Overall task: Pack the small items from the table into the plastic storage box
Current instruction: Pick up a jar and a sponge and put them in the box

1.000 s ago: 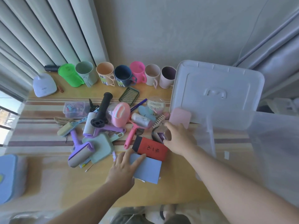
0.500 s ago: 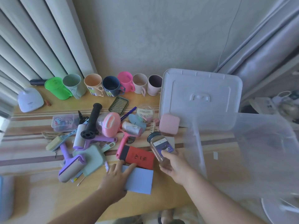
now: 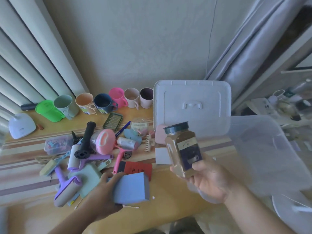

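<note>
Lower centre: my left hand (image 3: 103, 191) is gripping a blue block (image 3: 130, 189), fingers curling over its near and far edges, lifting it just above the table (image 3: 168, 186). A cotton swab (image 3: 130, 207) is lying just under the block.

Lower right: my right hand (image 3: 210, 179) is holding a jar (image 3: 183, 149) of brown powder, fingers wrapping its lower half, dark lid tilting toward the upper left. The jar is hanging in the air just left of the clear box (image 3: 270, 149), which is filling the right of the frame.

Centre: a red card (image 3: 138, 168) is lying beyond the block. A pink brush (image 3: 119, 157), a beige hair clip (image 3: 148, 145) and a white card (image 3: 162, 156) are sitting near it.

Centre left: a purple lint roller (image 3: 65, 190), a black handle (image 3: 86, 141) and a pink oval case (image 3: 105, 143) are piling together.

Upper centre: the box lid (image 3: 192, 107) is leaning at the back. A row of cups (image 3: 104, 103) is standing left of it.
</note>
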Tool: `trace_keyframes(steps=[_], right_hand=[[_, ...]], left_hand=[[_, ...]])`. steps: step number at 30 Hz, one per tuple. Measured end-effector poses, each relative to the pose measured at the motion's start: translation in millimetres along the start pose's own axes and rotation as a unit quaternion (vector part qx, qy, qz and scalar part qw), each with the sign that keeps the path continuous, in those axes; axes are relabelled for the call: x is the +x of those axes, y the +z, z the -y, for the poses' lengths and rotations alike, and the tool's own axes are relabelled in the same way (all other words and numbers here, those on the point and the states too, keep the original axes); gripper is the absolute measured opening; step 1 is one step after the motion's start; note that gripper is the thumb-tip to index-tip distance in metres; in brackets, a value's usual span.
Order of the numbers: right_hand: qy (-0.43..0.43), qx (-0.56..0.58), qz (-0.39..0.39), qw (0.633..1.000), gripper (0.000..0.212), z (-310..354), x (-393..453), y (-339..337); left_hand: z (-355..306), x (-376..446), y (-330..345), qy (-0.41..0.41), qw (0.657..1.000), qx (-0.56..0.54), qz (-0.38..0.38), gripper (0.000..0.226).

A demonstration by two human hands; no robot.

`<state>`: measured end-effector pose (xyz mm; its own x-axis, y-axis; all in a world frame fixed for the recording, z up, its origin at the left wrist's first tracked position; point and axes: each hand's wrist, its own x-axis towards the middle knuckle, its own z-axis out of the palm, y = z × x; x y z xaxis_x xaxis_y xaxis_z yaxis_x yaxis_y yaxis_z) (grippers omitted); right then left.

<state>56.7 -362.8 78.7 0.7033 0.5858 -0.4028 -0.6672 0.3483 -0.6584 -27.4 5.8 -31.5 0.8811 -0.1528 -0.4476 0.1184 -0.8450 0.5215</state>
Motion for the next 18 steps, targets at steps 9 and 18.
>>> trace_keyframes(steps=[9,18], right_hand=[[0.003,-0.079,-0.176,0.981,0.076,67,-48,-120],[0.209,-0.202,-0.232,0.928,0.053,50,-20,-212]], left_hand=[[-132,31,-61,0.007,0.985,-0.111,-0.130,0.116],[-277,90,-13,0.007,0.970,-0.093,-0.225,0.107]])
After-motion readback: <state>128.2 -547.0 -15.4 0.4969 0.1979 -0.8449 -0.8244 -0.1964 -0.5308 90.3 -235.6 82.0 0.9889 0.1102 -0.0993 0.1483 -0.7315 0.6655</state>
